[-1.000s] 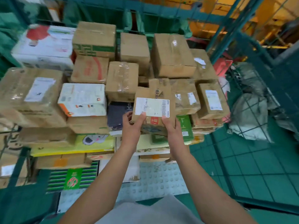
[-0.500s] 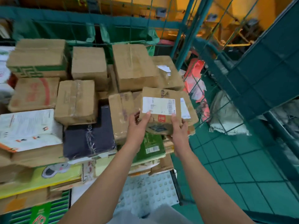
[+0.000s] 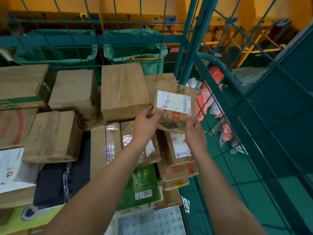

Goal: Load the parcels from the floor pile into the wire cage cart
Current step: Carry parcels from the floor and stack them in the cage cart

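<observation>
- A small flat brown parcel (image 3: pixel 175 107) was held up in both hands over the stacked boxes, near the far right corner of the wire cage cart (image 3: pixel 188 48).
- The left hand (image 3: pixel 145 122) gripped its lower left edge, thumb laid across the front just under the label and fingers curled behind.
- The right hand (image 3: pixel 193 129) gripped the lower right corner the same way, thumb on the front face.
- The parcel looked like crumpled kraft paper or thin card, creased and dog-eared at the top and bottom edges.
- A white shipping label (image 3: pixel 173 102) with barcodes covered most of the upper front; the print was too blurred to read.
- Below the label sat a small red-orange square mark and, lower down, a dark rectangular patch.
- It was tilted slightly, the top leaning away towards the teal corner post.
- Beneath and behind it lay taped brown cartons (image 3: pixel 123 90), filling the cart in rows.
- A green box (image 3: pixel 144 185) and a dark wrapped bundle (image 3: pixel 62 182) lay lower in the stack.
- Outside the mesh on the right, loose plastic-wrapped packets (image 3: pixel 225 131) lay on the green floor.
</observation>
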Demonstrator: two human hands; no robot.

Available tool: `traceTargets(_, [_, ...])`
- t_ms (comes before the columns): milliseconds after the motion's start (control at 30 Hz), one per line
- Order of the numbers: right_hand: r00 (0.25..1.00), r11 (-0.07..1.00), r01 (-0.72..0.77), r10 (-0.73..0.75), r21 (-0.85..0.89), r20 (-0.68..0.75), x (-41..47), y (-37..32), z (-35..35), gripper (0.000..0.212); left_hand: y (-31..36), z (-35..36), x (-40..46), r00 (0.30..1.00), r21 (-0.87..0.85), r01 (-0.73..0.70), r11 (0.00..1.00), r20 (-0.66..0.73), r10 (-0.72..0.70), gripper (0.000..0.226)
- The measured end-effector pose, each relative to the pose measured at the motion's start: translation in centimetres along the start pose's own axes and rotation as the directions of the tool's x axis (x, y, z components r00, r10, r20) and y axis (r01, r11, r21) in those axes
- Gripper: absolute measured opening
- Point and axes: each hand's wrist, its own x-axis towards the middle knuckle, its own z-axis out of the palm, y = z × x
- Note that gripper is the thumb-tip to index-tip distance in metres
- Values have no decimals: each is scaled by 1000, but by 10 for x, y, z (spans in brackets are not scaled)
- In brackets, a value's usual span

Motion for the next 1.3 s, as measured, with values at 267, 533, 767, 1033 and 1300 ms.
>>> traceTargets(267, [997, 996, 65, -62, 61, -38, 77, -54, 6, 55, 36, 5, 76, 998, 59, -3, 998, -69, 7, 66])
traceTargets(533, [942, 890, -243, 123, 386, 311, 147, -86, 34, 109, 70, 15, 131, 993, 3, 58, 998, 99, -58, 53])
traceTargets(767, [924, 874, -260, 101, 411, 370, 123, -47, 54, 90, 34, 10, 111, 996, -20, 42, 999, 85, -40, 54])
traceTargets(1033, [931, 839, -284, 125, 465, 343, 51, -35, 51, 44, 11, -16, 50, 995, -82, -11, 997, 95, 19, 39])
traceTargets(1300, [872, 792, -413, 201, 449, 447, -69, 8, 63, 11, -51, -49, -37, 975, -158, 160, 974, 180, -131, 32])
